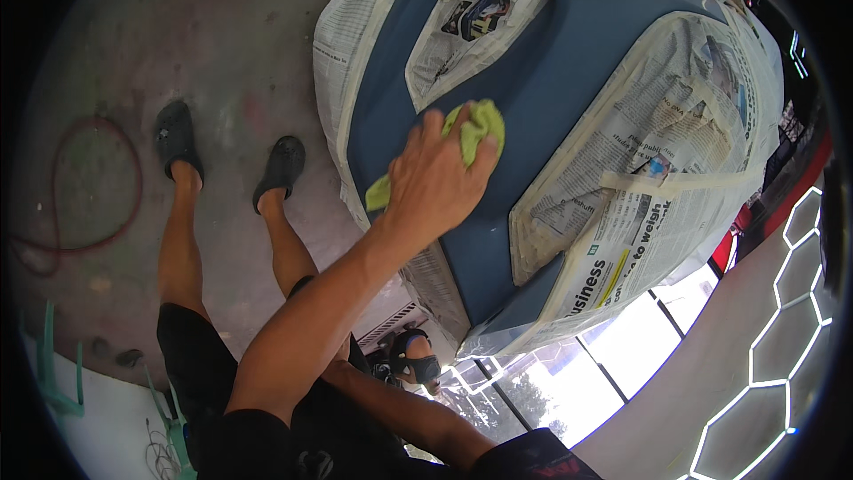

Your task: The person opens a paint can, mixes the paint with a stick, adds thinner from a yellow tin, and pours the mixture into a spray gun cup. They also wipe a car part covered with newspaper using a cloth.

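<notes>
My left hand [437,173] reaches up across the view and holds a crumpled yellow-green cloth [481,131] against a blue-grey painted panel [533,76]. One end of the cloth [378,194] sticks out on the left side of the hand. Newspaper [662,116] taped along its edges covers parts of this curved panel, which looks like vehicle bodywork. A smaller papered opening [480,18] lies above my hand. My right forearm [409,409] crosses in front of my body, and the right hand is almost wholly hidden behind my left arm.
A red hose [133,173] loops on the grey floor [107,80] to the left. Green plastic chair legs [58,360] stand at the lower left. Below the panel, a partly hidden figure in black [413,356] shows. White hexagonal lights [751,382] line the right side.
</notes>
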`<state>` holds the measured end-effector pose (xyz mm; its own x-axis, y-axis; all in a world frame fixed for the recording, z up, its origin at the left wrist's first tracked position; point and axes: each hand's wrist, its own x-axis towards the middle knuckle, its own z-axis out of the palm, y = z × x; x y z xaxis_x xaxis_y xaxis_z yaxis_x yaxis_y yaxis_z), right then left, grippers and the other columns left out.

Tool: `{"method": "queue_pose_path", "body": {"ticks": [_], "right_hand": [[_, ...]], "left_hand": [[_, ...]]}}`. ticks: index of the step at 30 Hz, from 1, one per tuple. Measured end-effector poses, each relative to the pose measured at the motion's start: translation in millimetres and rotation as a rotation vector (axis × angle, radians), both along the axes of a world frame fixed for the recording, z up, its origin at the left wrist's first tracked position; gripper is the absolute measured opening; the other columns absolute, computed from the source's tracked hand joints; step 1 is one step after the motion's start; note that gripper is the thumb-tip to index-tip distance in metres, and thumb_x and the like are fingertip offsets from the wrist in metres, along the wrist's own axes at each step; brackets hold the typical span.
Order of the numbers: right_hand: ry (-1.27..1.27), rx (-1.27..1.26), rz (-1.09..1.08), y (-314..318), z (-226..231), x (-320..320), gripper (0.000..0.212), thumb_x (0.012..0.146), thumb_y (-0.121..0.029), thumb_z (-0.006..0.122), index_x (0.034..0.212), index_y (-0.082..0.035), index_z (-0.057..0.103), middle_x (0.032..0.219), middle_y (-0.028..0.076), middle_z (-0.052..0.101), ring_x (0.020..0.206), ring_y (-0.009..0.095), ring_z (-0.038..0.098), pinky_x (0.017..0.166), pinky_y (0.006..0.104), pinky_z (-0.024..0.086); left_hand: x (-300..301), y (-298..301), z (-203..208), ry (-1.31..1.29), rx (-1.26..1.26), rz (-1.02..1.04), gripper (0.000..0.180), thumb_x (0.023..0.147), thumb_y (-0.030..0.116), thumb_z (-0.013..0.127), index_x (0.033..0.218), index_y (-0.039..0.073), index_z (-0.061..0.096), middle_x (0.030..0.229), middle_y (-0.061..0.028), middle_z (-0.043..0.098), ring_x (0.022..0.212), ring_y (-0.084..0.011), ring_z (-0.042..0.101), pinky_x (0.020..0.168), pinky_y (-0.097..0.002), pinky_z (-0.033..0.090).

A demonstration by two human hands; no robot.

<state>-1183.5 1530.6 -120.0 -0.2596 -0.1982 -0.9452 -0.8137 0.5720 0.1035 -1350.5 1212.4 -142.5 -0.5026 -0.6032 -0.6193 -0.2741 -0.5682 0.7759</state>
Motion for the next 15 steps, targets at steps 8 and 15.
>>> {"method": "queue_pose_path", "body": {"ticks": [8, 15], "right_hand": [[-0.083, -0.109, -0.179, 8.9, 3.4, -11.0, 0.087, 0.097, -0.057, 0.065, 0.163, -0.004, 0.042, 0.166, 0.027, 0.037, 0.148, 0.050, 0.034, 0.120, 0.0638, 0.031], [0.184, -0.095, -0.127, -43.6, 4.8, -9.8, 0.087, 0.093, -0.057, 0.071, 0.165, -0.015, 0.045, 0.167, 0.026, 0.040, 0.148, 0.051, 0.042, 0.122, 0.0636, 0.035]], "left_hand": [[-23.1, -31.9, -2.0, 0.011, -0.143, 0.103, 0.069, 0.114, 0.052, 0.047, 0.155, -0.003, 0.056, 0.132, -0.0238, 0.056, 0.118, -0.0433, 0.058, 0.103, -0.0562, 0.051], [40.1, 113.5, 29.6, -0.119, -0.257, -0.012, 0.069, 0.108, 0.039, 0.062, 0.164, 0.000, 0.048, 0.142, -0.0266, 0.050, 0.121, -0.0429, 0.052, 0.106, -0.0553, 0.046]]}}
